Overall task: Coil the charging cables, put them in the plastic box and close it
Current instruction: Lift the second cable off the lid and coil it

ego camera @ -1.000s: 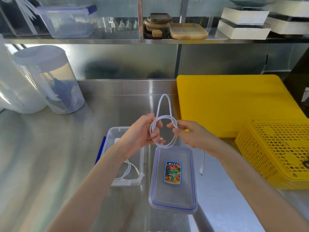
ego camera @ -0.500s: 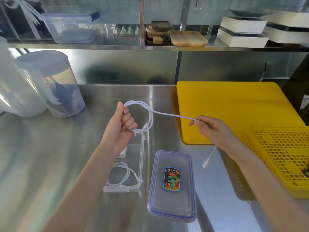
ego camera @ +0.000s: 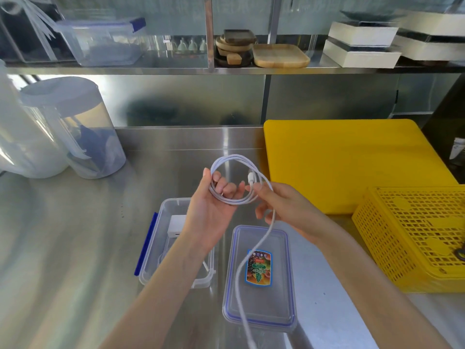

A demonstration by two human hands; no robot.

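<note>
Both forearms reach in from the lower edge over the steel counter (ego camera: 75, 235) and meet above the open plastic box (ego camera: 161, 248). The left hand (ego camera: 214, 210) is turned palm up, fingers curled through a coil of white charging cable (ego camera: 234, 177) so that the loops hang round them and rise above the thumb. The right hand (ego camera: 281, 205) comes in from the right, palm down, thumb and forefinger pinched on the cable just beside its white plug (ego camera: 251, 178) at the coil's right edge — the two hands almost touching at the fingertips. From under the right hand the loose tail of the cable drops in a slack curve across the lid (ego camera: 259, 311), which lies flat on the counter just right of the box, its coloured sticker (ego camera: 259, 269) facing up, and runs out of view at the bottom. A white charger block (ego camera: 176, 226) sits inside the box, partly hidden by the left wrist. A yellow cutting board (ego camera: 352, 167) and a yellow basket (ego camera: 415, 235) lie to the right.
</note>
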